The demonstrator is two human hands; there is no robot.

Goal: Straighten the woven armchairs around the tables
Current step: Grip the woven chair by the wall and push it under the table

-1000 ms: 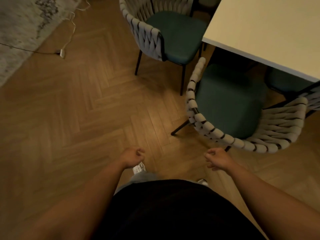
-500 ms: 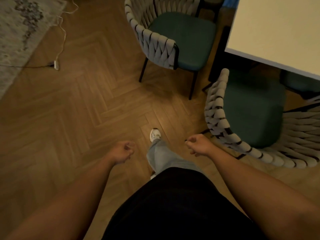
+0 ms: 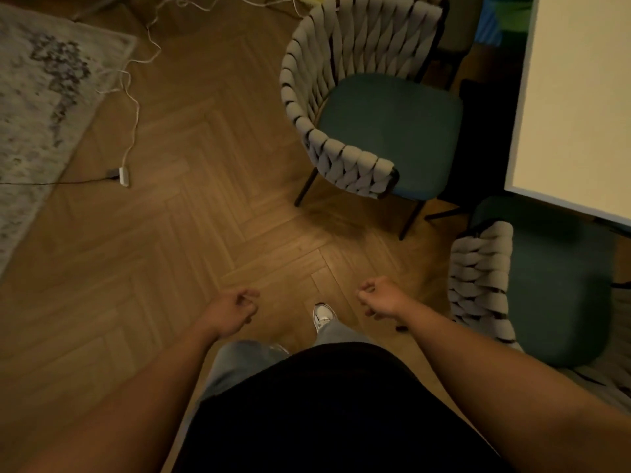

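Hands first: the left hand (image 3: 232, 310) and the right hand (image 3: 379, 298) were both curled into fists with nothing in them, held out in front of the body above the herringbone floor (image 3: 191, 240). Neither touched a chair. 1 white shoe (image 3: 322, 315) showed between them, pointing toward the far chair.

2 woven armchairs with teal seats were in view beside the white table (image 3: 580, 114). The near armchair (image 3: 485, 288) stood at the table's corner, just beside the right forearm, and the front of its seat ran under the tabletop. By its place it looked pushed in, though its back sat somewhat aslant to the table edge, so I could not call it finished. The far armchair (image 3: 372, 131) stood out from the table's long side, with a dark gap between seat and tabletop, and its woven back was turned at an angle to that edge. It read as not yet straightened and seemed the likely next job.

Judging from this, the task was partway at best: 1 chair possibly set, 1 plainly left, and any other chairs or tables lay outside the view. A pale rug (image 3: 41, 114) lay well apart on the left, with a white cable (image 3: 135, 107) trailing to a plug (image 3: 121, 174) on the floor.
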